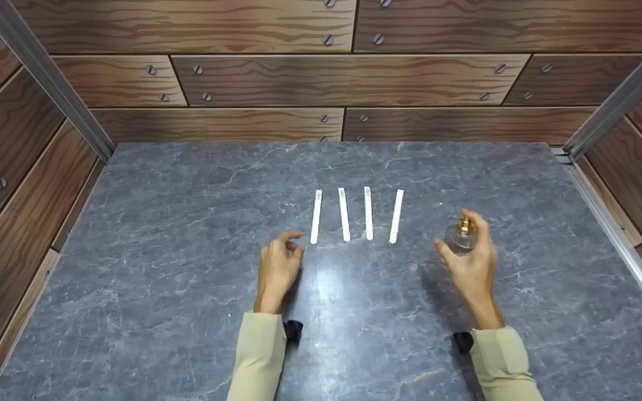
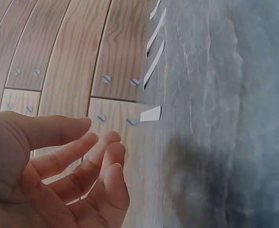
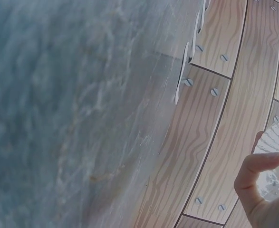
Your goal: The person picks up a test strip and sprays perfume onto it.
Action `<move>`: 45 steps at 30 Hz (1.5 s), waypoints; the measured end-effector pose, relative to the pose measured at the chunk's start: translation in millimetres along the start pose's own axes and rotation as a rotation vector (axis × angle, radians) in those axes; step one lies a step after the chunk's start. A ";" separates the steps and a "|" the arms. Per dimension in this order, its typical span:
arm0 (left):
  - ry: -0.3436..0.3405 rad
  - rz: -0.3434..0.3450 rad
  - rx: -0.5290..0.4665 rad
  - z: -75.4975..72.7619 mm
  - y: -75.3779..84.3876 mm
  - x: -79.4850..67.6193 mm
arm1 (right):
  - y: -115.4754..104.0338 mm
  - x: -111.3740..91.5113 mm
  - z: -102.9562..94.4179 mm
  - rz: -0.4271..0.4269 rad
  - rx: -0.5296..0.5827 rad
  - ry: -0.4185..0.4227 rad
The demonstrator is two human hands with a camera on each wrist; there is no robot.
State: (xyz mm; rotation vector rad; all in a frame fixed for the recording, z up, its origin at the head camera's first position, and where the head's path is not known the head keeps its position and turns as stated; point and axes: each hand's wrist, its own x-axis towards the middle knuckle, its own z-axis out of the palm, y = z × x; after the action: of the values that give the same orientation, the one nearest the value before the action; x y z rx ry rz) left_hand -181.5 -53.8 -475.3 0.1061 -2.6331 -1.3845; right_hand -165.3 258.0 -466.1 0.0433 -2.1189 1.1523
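Note:
My right hand [image 1: 474, 267] holds a clear glass perfume bottle [image 1: 459, 240] with a gold spray top. One finger lies over that top, and in the right wrist view the thumb is against the ribbed glass [image 3: 272, 183]. Several narrow white test strips stand out on the tabletop between the hands, the leftmost strip [image 1: 316, 217] and the rightmost strip [image 1: 397, 216] among them. Some bear small dark print at the far end. Beside the leftmost strip's near end is my left hand [image 1: 279, 267], fingers loosely bent and holding nothing; the left wrist view shows the nearest strip [image 2: 151, 114] beyond its fingertips.
The grey marbled tabletop [image 1: 159, 278] is bounded by wood-patterned panels [image 1: 265, 81] at the back and both sides. Metal posts [image 1: 48, 78] rise at the back corners, and a metal rail [image 1: 627, 250] runs along the right edge.

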 end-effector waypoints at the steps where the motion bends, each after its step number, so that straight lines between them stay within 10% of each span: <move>1: -0.001 0.007 0.004 -0.5 -0.4 -2.3 | 0.1 0.2 0.2 0.000 0.001 -0.001; 28: 0.101 0.114 0.042 -24.2 -22.1 -35.1 | 1.9 1.0 2.8 0.005 0.000 -0.024; 45: 0.093 -0.020 0.081 -45.1 -39.0 -59.2 | -1.0 -1.6 4.8 0.020 0.011 -0.034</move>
State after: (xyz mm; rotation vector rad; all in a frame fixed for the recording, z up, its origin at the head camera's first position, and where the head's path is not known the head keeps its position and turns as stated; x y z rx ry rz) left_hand -115.8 -104.3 -488.9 0.2024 -2.6181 -1.2466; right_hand -166.5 253.3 -468.0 0.0467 -2.1474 1.1826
